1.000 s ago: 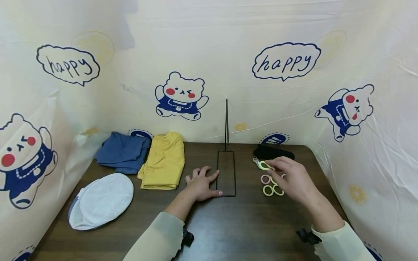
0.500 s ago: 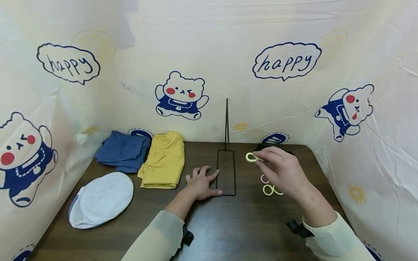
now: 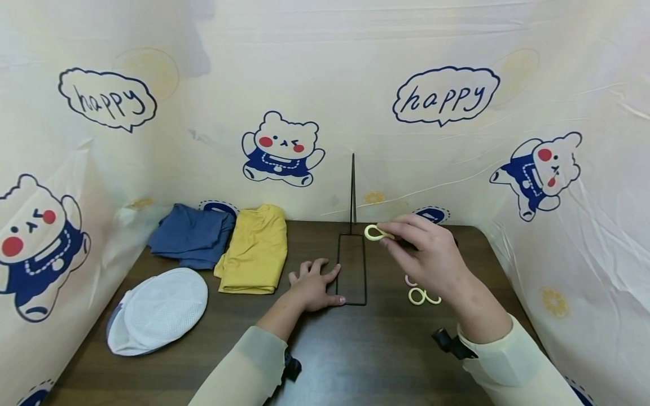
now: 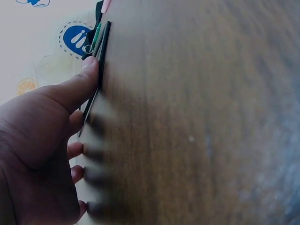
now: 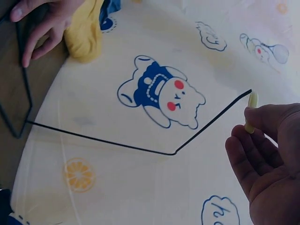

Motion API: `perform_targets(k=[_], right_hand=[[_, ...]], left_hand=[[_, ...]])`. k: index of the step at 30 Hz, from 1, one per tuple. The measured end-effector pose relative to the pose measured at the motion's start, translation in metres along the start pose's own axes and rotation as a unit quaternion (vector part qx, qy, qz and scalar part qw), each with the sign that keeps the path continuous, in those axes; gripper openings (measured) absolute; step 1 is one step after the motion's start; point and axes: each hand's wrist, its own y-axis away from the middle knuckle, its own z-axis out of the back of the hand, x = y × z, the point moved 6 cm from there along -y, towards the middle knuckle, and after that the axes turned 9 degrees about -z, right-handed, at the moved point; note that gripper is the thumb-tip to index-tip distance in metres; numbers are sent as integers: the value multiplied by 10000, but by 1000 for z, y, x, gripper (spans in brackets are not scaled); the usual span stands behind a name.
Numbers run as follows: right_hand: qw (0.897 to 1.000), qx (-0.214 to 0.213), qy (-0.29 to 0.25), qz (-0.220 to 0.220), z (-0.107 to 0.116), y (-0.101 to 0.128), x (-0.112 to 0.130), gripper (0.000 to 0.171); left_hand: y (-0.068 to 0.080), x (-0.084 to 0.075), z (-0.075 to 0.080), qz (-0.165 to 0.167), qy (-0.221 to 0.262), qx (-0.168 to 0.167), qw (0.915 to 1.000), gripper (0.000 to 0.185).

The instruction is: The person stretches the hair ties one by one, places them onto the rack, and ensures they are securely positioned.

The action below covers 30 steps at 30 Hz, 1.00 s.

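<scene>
Now pale yellow ring (image 3: 374, 232) — thin, looped, pinched in right hand (image 3: 431, 256)

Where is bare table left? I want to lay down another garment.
The near strip of the table, between the two sleeves, is bare. So is the patch between the white cap and left hand. It is crowded around the rings and folded clothes.

Dark matt wood table (image 3: 355, 349); thin black metal wire stand (image 3: 352, 265); smooth pale-yellow plastic ring (image 3: 374, 232).

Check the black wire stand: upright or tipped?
Upright: the wire stand has its frame flat on the table, post vertical, left hand pressing it.
</scene>
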Motion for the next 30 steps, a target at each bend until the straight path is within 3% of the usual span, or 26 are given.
perform_targets(k=[16, 30], right_hand=[[9999, 52, 4, 105, -12, -23, 10, 29], [9998, 164, 82, -119, -25, -34, -10, 25]], left_hand=[[0, -1, 4, 61, 99, 102, 9999, 91], [2, -2, 4, 49, 60, 46, 10000, 90]])
